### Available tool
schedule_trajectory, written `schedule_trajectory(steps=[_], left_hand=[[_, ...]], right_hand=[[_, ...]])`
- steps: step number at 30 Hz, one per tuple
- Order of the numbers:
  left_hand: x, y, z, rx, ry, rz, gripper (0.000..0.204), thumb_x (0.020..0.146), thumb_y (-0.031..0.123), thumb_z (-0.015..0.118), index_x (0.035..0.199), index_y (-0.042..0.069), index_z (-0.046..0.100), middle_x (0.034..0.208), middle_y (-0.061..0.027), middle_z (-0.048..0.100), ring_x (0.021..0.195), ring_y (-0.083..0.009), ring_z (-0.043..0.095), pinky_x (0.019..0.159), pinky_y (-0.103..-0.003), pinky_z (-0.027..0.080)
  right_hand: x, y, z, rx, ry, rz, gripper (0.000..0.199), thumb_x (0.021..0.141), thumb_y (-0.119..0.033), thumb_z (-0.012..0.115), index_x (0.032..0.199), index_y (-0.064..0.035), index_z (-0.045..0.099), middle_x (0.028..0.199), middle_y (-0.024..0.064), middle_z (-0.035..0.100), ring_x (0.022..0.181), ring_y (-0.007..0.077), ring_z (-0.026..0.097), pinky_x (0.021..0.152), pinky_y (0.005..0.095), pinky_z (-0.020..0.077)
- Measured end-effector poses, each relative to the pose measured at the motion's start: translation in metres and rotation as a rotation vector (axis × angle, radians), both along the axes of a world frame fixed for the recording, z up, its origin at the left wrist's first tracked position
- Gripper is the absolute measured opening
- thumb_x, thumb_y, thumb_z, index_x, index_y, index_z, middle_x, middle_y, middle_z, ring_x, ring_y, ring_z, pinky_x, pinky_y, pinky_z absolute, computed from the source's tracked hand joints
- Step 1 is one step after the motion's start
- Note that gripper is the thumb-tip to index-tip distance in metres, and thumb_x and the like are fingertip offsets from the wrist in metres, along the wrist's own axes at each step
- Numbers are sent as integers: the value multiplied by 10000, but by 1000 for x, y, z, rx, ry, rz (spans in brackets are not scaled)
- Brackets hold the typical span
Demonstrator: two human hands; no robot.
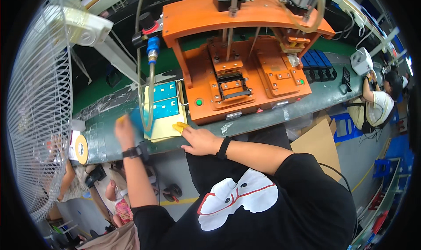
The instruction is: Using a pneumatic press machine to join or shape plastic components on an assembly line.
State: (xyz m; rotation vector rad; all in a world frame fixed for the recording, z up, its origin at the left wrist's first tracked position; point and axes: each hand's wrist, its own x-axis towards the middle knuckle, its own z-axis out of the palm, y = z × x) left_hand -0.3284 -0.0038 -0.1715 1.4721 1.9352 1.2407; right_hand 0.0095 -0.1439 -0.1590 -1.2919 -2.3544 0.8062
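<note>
Head view: the left hand (124, 129) is raised at the near left of the green bench (101, 136), fingers closed on a thin blue sheet (137, 119) that is motion-blurred, while the right hand (199, 140) rests flat and open at the bench's near edge, holding nothing, its yellow-capped fingertips (179, 127) touching the near right corner of the yellow tray (164, 127). The tray lies just left of the orange press fixture (245, 70) and carries two more blue sheets (165, 100). The sheet appears light, thin and flexible, probably easily creased or marked, so it is best taken by an edge or corner rather than across its face.
</note>
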Motion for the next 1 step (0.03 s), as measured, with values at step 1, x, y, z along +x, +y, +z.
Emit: schedule_trajectory(steps=[1], left_hand=[[-3,12,-12,60,0,-48,207,1005,198,675,995,-7,702,893,-128,726,833,-163,648,728,-383,522]], right_hand=[[2,-1,-6,21,22,13,821,948,-396,673,1583,-49,287,1548,274,422,1018,439,690,813,495,601]])
